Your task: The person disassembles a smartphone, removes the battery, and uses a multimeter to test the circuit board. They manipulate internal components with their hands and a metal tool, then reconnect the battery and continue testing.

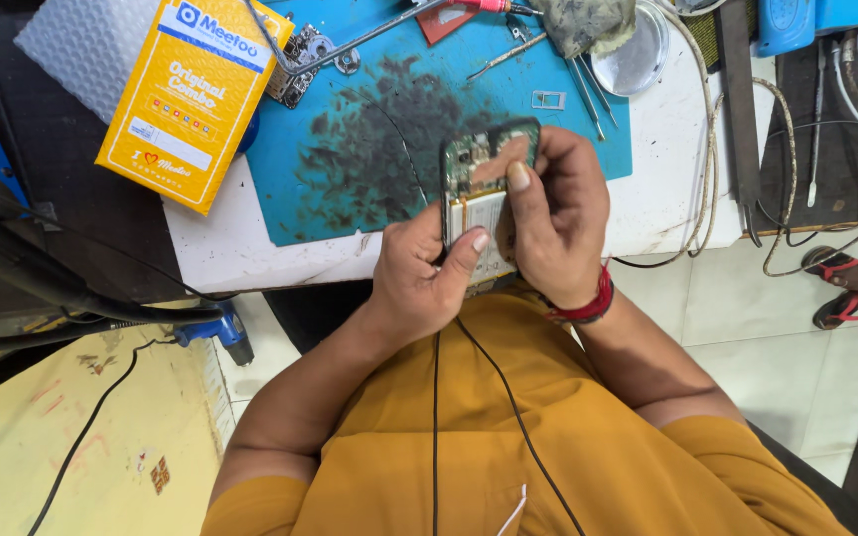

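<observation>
While both hands share one opened phone above the bench edge, the risks sit mostly in the grip and in the clutter.

Phone: an opened phone with its back off, circuit board and pale battery showing, is held upright over the person's lap, just in front of the bench.

Left hand: the left hand is wrapped around the lower part of the phone, thumb pressed on the battery face.

Right hand: the right hand is closed on the upper right side, thumb tip resting on the board near the top.

Drop risk: the phone hangs past the bench edge, over the lap and the tiled floor; a slip of either thumb could let it fall.

Pressure risk: a thumb bearing hard on the battery or the bare board could, I judge, bend or crack a part.

Cord risk: two thin black cords run down the yellow shirt right under the hands and could snag a wrist.

Small parts: a small metal frame lies loose on the stained blue mat, near tweezers and a round metal dish; a sweep of the arm could scatter them.

Side clutter: a yellow box leans at the mat's left edge, well apart from the hands.
</observation>
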